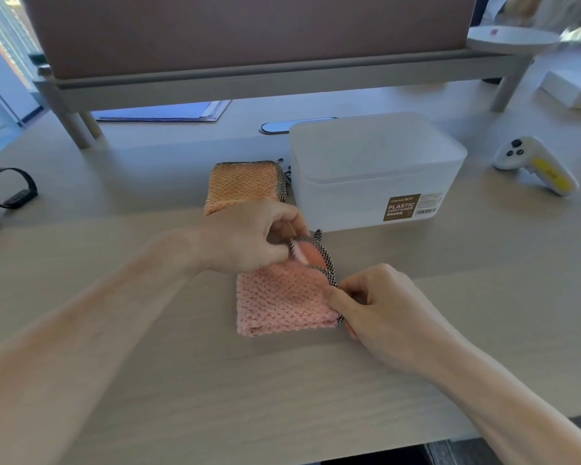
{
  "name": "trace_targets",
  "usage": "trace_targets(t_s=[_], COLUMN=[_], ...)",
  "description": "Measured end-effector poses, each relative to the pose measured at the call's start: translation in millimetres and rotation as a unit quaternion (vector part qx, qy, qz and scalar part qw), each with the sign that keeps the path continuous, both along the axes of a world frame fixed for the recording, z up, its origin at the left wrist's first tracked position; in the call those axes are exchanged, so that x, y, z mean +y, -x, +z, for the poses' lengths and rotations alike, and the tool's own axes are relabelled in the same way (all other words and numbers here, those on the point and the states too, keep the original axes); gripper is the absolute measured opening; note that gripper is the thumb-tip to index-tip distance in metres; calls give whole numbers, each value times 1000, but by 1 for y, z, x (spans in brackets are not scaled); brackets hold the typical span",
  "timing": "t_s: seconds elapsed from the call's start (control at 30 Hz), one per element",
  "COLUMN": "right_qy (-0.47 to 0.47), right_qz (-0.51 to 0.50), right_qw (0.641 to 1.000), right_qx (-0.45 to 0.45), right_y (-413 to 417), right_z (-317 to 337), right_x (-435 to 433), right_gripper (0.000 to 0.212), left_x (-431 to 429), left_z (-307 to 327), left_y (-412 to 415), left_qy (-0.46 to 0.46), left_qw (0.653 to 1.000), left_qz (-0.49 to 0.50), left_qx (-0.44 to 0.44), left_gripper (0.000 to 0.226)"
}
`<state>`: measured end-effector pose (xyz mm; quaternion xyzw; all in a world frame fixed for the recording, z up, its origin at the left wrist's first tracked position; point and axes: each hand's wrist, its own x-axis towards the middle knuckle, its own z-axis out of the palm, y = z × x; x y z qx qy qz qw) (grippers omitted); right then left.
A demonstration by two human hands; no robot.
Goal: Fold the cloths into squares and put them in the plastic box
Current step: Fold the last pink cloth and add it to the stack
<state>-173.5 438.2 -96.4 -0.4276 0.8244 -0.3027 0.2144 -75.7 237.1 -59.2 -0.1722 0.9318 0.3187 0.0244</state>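
Pink cloth (282,300) folded on the table (182,380), both hands pinching its checked trim.

It lies near the middle of the table, folded into a rough square. The left hand (249,236) pinches the far right corner and lifts it, turning the trim back. The right hand (383,310) pinches the right edge lower down, against the tabletop. Toward the far edge, a folded orange cloth (242,184) lies flat, just beside the left wall of the translucent plastic box (366,169). A white-and-yellow handheld controller (537,166) rests near the right edge, a black wrist strap (9,187) near the left edge, and blue papers (161,112) lie under the raised shelf at the far edge.
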Motion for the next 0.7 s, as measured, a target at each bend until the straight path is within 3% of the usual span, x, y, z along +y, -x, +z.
trace_targets(t_s=[0.07,0.2,0.53,0.7], right_qy=[-3,-7,8,-24], right_qz=[-4,-6,6,1], right_qw=[1000,1000,999,995], right_qx=[-4,0,31,93], right_y=[-1,-1,-2,-2], right_z=[1,1,3,1], right_x=[-1,-1,2,1], right_gripper=[54,54,52,51], left_x=[1,7,10,16], left_z=[-5,-17,-31,-41], left_y=[5,11,7,6], left_qy=[15,104,104,131], left_qw=[998,990,987,981], left_qz=[36,54,69,84], left_qx=[49,75,97,116], left_gripper=[6,7,14,20])
